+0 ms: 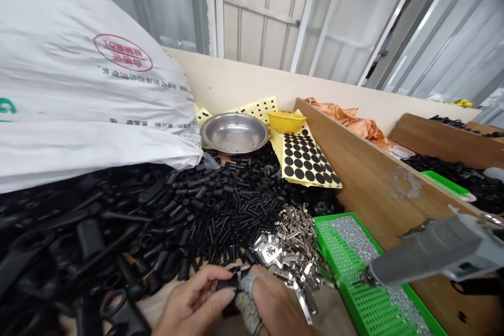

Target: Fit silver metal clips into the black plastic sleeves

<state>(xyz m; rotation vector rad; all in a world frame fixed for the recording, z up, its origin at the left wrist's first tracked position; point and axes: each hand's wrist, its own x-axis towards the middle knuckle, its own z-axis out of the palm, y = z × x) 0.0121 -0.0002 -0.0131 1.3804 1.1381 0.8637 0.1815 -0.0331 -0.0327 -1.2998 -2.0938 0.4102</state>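
At the bottom of the head view, my left hand (192, 302) pinches a small black plastic part (227, 287) between thumb and fingers. My right hand (281, 304) is closed against the other side of that part, its fingertips partly hidden. Worn grey padding (247, 302) is around a digit of the right hand. Just beyond the hands lie thin black plastic pieces (232, 215) in a heap. Beside them is a pile of shiny metal clips (289, 257), close to my right hand.
Larger black parts (82, 236) cover the left. A white sack (94, 89) leans behind them. A steel bowl (236, 134), yellow bowl (285, 122) and sheet of black round stickers (309, 160) stand behind. At right, a power screwdriver (429, 252) overhangs a green basket (366, 304) of small screws.
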